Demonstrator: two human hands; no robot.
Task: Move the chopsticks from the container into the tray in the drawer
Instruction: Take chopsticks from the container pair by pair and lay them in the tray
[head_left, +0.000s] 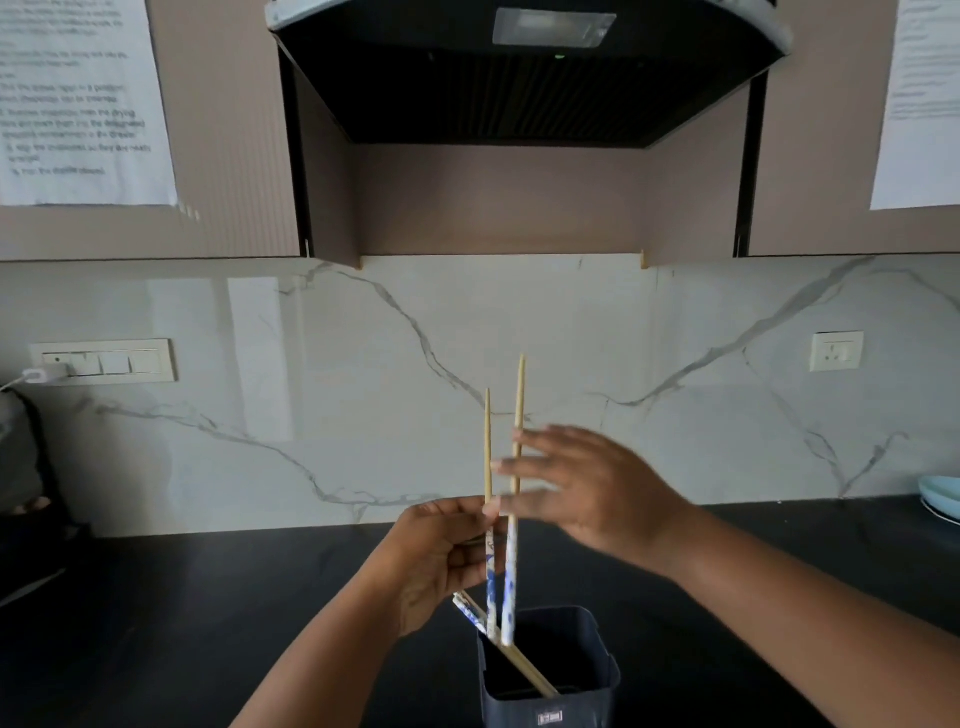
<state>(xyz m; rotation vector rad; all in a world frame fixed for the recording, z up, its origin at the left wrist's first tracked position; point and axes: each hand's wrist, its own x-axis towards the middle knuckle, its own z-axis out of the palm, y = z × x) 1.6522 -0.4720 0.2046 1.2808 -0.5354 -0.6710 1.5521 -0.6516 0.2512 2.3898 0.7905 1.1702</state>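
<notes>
Two wooden chopsticks (489, 457) with blue-and-white handles stand upright above a dark square container (563, 675) at the bottom centre. My left hand (441, 556) is closed around them at mid-length. My right hand (587, 488), blurred and with fingers spread, reaches across the taller chopstick; whether it grips it I cannot tell. Another chopstick pair (511, 657) leans slanted inside the container, handles poking out over its left rim. The drawer and its tray are out of sight.
The container stands on a black countertop (208, 613) against a marble backsplash. Light blue plates (943, 499) sit at the far right edge. A dark object lies at the far left. A black hood (524, 78) hangs overhead.
</notes>
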